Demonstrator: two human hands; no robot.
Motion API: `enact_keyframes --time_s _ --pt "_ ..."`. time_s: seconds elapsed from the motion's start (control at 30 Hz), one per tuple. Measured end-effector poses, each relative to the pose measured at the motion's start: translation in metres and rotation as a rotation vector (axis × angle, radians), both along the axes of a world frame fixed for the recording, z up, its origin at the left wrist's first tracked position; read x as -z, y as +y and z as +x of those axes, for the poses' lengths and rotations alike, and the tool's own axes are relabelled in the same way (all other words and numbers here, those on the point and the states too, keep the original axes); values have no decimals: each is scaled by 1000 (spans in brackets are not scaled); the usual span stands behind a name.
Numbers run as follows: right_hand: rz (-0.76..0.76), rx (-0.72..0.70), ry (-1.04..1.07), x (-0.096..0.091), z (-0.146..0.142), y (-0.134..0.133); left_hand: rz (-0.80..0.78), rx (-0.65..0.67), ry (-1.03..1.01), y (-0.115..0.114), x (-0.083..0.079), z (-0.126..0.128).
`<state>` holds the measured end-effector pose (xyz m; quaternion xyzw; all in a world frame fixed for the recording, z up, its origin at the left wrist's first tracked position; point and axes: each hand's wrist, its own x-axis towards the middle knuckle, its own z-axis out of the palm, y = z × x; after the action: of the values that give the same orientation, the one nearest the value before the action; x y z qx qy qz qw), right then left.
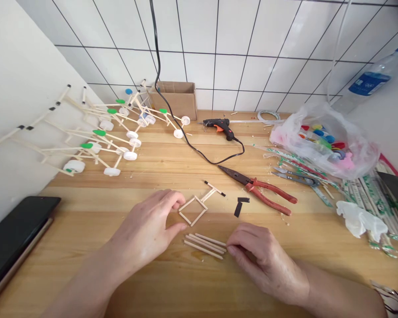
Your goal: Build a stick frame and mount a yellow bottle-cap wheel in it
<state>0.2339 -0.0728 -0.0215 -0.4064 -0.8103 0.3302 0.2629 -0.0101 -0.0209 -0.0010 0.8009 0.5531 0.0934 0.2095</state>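
Observation:
My left hand (149, 221) is open, thumb and fingers apart, at the left corner of a small square frame of wooden sticks (185, 216). A T-shaped stick piece with black ends (209, 192) adjoins that frame's upper right side. Several loose wooden sticks (204, 246) lie side by side in front of it. My right hand (265, 260) has its thumb and index finger pinched at the right ends of these sticks. Two black strips (240, 206) lie beyond my right hand, next to red-handled long-nose pliers (252, 183).
Finished stick models with white wheels (112, 171) crowd the back left. A cardboard box (179, 99) and a black glue gun (220, 126) with its cord are behind. At right are snips (298, 176), a bag of caps (331, 141) and wrapped sticks (374, 198). A phone (16, 238) is left.

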Motion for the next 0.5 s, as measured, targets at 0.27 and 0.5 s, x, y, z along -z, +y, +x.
enact_keyframes --time_s 0.27,0.5 --pt "14 -1 -6 1 0 -2 -49 -36 133 -4 -3 16" --pt "21 4 -17 -1 -1 -1 -40 -15 132 -6 4 15"
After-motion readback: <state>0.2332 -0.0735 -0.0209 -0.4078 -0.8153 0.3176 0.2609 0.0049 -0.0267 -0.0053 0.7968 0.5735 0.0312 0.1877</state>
